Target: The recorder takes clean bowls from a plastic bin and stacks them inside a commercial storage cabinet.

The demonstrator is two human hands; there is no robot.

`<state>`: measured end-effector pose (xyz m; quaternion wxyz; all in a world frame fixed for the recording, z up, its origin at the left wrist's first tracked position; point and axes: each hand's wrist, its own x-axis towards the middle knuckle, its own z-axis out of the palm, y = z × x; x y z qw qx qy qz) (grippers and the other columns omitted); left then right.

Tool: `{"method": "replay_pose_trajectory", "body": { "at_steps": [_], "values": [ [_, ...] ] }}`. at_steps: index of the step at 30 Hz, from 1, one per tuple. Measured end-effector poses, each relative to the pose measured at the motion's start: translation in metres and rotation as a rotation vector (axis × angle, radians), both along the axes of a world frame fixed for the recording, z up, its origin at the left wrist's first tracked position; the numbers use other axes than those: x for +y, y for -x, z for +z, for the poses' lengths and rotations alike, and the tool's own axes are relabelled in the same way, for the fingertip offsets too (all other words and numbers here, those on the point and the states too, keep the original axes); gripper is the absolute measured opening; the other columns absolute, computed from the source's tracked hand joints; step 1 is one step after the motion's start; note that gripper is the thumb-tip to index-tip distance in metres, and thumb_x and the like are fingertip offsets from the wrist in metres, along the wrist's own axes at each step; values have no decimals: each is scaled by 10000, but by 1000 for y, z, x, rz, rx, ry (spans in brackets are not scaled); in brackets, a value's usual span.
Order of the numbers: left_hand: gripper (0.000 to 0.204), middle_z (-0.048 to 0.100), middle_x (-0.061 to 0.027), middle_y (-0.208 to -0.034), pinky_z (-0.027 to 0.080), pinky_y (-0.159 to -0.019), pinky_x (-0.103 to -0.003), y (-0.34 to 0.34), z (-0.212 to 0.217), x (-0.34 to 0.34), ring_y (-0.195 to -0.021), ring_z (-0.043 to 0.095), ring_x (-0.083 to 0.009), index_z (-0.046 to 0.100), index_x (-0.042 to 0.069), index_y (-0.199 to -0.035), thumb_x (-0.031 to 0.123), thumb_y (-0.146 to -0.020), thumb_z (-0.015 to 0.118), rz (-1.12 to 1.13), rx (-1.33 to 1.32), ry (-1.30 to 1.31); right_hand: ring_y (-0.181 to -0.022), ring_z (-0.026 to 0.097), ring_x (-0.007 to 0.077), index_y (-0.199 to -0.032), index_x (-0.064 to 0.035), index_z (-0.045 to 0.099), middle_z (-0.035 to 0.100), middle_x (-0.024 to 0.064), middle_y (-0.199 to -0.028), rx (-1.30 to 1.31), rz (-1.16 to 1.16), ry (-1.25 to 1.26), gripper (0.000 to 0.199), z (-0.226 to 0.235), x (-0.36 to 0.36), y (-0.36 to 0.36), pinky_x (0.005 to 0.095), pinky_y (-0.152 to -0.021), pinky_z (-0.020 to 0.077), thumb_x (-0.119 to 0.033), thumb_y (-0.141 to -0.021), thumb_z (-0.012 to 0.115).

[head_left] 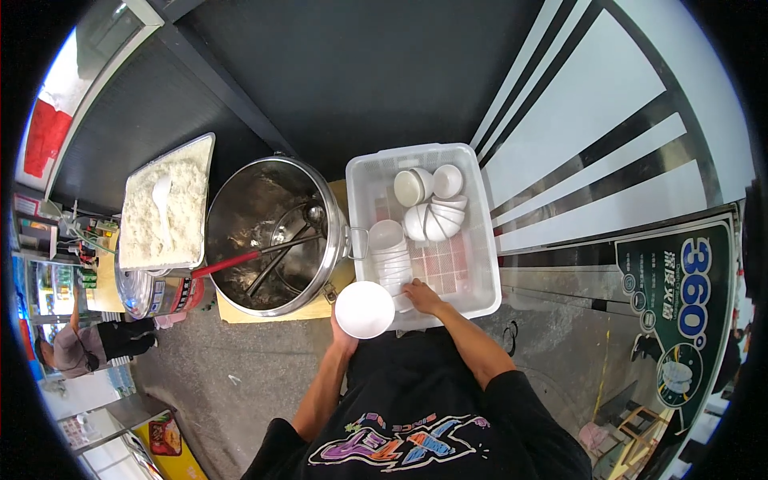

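Observation:
My left hand (342,339) holds a white bowl (365,310) at its near left side, in front of a clear plastic bin. The bowl's open mouth faces up and its inside looks plain white. My right hand (420,297) reaches over the bin's near edge, its fingers curled against the near end of a nested row of white bowls (390,252). Its fingertips are partly hidden among the rims. Farther back in the same bin (489,264) lie more white bowls (432,222), some tipped on their sides and one small stack angled toward me.
Left of the bin stands a large steel pot (332,240) with liquid, a red-handled ladle (248,262) and a strainer. Beyond it is a tray of white rice (180,204) with a white paddle (162,204). A dark panel rises behind; a green sign (680,304) stands right.

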<state>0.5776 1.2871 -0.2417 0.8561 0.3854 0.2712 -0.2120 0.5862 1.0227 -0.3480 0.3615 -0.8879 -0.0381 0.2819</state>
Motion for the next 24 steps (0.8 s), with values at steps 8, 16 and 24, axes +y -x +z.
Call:
{"method": "replay_pose_trajectory", "body": {
  "at_steps": [8,16,24],
  "values": [
    [601,613,-87,-1414,465,-1110,-439,-9,-6,-9,-1303,577,-256,518,76,-1450,506,-1080,321,-20,79,29,-1136,559,440,-1193,-101,665,585,248,-1193,13,-135,28,259,-34,-21,-1,517,-1005,444,-214,-1016,513],
    [599,616,-72,-1409,458,-1113,-434,-11,-10,-11,-1311,570,-253,516,92,-1454,517,-1081,320,-18,92,18,-1128,554,456,-1251,-106,678,615,284,-1166,-23,3,123,349,23,-35,-13,518,-1042,425,-260,-1016,470],
    [618,617,-63,-1408,482,-1087,-443,-20,-5,-16,-1298,584,-260,516,112,-1456,556,-1066,336,-66,69,-32,-1138,585,411,-1135,-74,707,651,269,-1114,-37,-143,69,309,24,-73,-3,500,-1025,432,-222,-994,475]
  ]
}}
